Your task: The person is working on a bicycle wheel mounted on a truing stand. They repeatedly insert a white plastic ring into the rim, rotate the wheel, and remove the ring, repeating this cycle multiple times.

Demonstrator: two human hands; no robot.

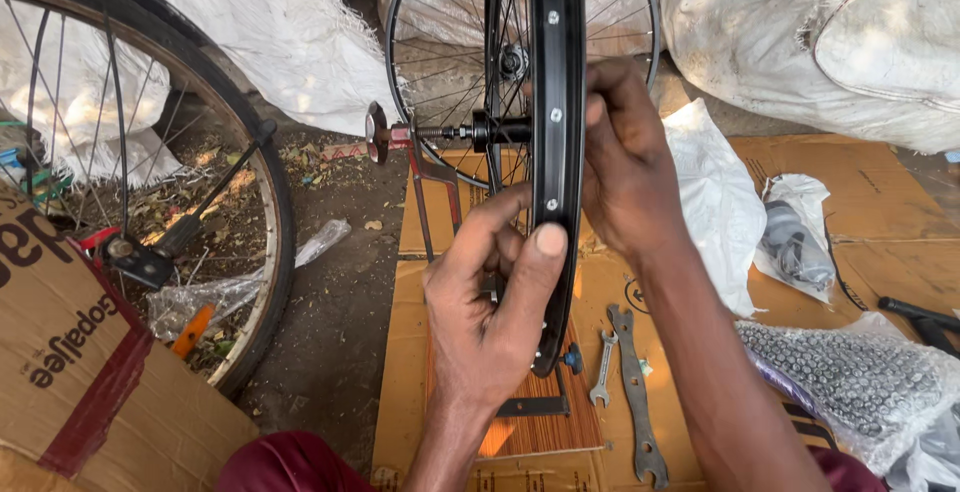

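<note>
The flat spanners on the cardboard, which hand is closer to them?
Left. The left hand grips the black rim just above the spanners; the right hand holds the rim higher up.

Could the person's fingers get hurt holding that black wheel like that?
Maybe. The left hand and right hand both grip the black rim, right beside thin spokes; if the wheel turned on its stand, a finger might get pinched. The spanners lie loose on the cardboard just under the rim, so they might get knocked or snag it.
</note>
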